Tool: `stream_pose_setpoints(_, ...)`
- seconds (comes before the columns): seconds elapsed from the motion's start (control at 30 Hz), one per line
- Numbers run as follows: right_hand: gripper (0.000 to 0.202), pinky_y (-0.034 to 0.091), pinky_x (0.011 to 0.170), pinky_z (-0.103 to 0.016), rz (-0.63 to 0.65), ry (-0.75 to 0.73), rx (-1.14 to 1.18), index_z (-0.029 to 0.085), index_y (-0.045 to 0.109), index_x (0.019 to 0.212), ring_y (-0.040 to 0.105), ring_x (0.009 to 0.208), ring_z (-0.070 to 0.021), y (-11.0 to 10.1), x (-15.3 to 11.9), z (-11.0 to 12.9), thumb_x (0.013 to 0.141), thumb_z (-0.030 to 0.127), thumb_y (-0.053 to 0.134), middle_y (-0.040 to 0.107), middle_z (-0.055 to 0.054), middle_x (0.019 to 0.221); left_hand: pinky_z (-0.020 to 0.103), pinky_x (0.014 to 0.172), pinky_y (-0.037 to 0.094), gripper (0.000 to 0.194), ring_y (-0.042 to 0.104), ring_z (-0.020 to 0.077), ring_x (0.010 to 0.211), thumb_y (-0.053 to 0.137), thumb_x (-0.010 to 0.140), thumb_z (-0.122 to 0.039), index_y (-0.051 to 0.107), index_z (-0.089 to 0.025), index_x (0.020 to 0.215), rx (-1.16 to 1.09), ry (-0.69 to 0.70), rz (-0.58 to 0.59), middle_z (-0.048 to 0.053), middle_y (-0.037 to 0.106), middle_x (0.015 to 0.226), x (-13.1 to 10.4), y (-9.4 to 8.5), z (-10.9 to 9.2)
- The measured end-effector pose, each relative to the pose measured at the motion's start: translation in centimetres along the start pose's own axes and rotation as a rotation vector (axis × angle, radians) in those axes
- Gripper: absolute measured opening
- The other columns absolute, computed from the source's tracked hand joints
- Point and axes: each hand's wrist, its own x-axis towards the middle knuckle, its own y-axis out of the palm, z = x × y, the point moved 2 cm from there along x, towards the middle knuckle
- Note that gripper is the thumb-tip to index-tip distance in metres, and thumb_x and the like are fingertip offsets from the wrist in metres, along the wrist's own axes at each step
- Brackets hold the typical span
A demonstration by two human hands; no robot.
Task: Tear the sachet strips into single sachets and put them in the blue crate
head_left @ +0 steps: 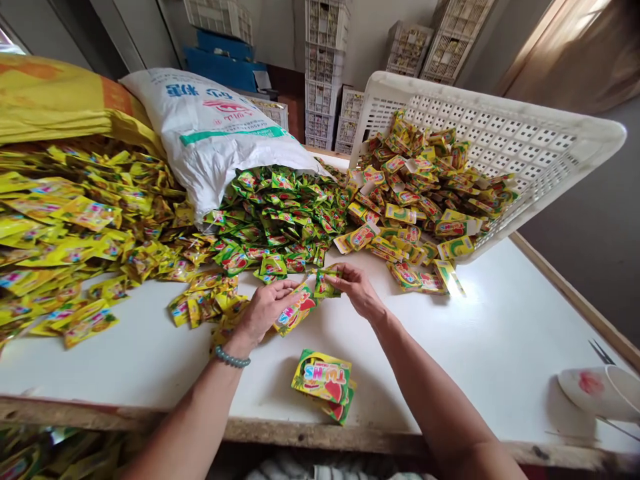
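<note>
My left hand [264,308], with a bead bracelet at the wrist, grips a small yellow and green candy box [299,308] with a melon picture. Between the fingers of my right hand [356,288] is a green candy packet [326,283], held at the upper right end of that box. Whether the packet is partly inside the box, I cannot tell. Closer to me on the white table lie two similar boxes [323,377], one partly over the other. Just beyond my hands spreads a heap of green packets [280,217], coming out of a white sack [215,133].
Yellow packets [65,220] pile up at left before a yellow sack [55,93]. A tilted white basket [500,127] at right spills many small boxes [405,213]. A cup [600,390] lies near the right edge. Crates [325,73] are stacked behind the table.
</note>
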Motion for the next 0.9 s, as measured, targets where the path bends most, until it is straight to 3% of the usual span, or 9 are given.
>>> stream_pose_setpoints(0.23,0.034,0.041,0.06,-0.025,-0.063,-0.077,-0.349,0.018,0.068,0.078,0.05,0.065,-0.0122,-0.2,-0.3,-0.7,0.064,0.046,0.08,0.056,0.002,0.069,0.029,0.062,0.053,0.046,0.069,0.0214,0.067,0.088,0.054,-0.046,0.072,-0.015,0.085,0.167,0.083,0.034,0.006,0.076,0.078,0.5,-0.5,0.9)
stream_pose_setpoints(0.37,0.036,0.046,0.063,-0.027,-0.127,-0.098,-0.245,0.019,0.066,0.08,0.054,0.067,-0.0138,-0.3,-0.4,-0.6,0.064,0.05,0.077,0.061,0.0,0.074,0.03,0.061,0.054,0.047,0.069,0.0214,0.064,0.089,0.054,-0.044,0.072,-0.015,0.087,0.074,0.029,0.066,0.007,0.076,0.077,0.4,-0.3,0.9)
stream_pose_setpoints(0.47,0.034,0.046,0.063,-0.027,-0.057,-0.061,-0.242,0.019,0.066,0.077,0.055,0.067,-0.0144,0.0,-0.5,-0.9,0.064,0.048,0.078,0.061,0.0,0.072,0.031,0.063,0.055,0.049,0.07,0.0217,0.066,0.091,0.051,-0.042,0.072,-0.014,0.088,0.01,0.019,0.046,0.008,0.076,0.079,0.2,-0.2,0.7)
stream_pose_setpoints(0.67,0.01,0.045,0.067,-0.027,0.055,-0.079,-0.497,0.018,0.07,0.079,0.057,0.071,-0.0146,1.0,-1.0,-0.9,0.073,0.027,0.071,0.064,-0.001,0.075,0.029,0.063,0.054,0.046,0.069,0.0197,0.065,0.091,0.051,-0.038,0.073,-0.014,0.086,0.004,-0.018,0.077,0.007,0.075,0.076,0.0,0.3,1.0)
stream_pose_setpoints(0.8,0.027,0.047,0.069,-0.027,-0.054,-0.135,-0.608,0.018,0.067,0.101,0.058,0.074,-0.0149,0.8,-0.7,-1.1,0.078,0.031,0.069,0.063,-0.002,0.085,0.03,0.06,0.055,0.048,0.068,0.0195,0.06,0.092,0.049,-0.038,0.072,-0.013,0.085,-0.066,-0.09,0.083,0.007,0.075,0.073,0.0,0.6,1.0)
stream_pose_setpoints(0.9,0.033,0.05,0.078,-0.031,-0.271,-0.114,-0.675,0.017,0.061,0.112,0.061,0.084,-0.0178,-0.5,0.3,-1.5,0.088,0.038,0.057,0.063,-0.008,0.102,0.03,0.057,0.055,0.049,0.068,0.0191,0.058,0.093,0.047,-0.036,0.07,-0.013,0.084,-0.1,-0.106,0.052,0.006,0.075,0.073,0.0,0.8,0.8)
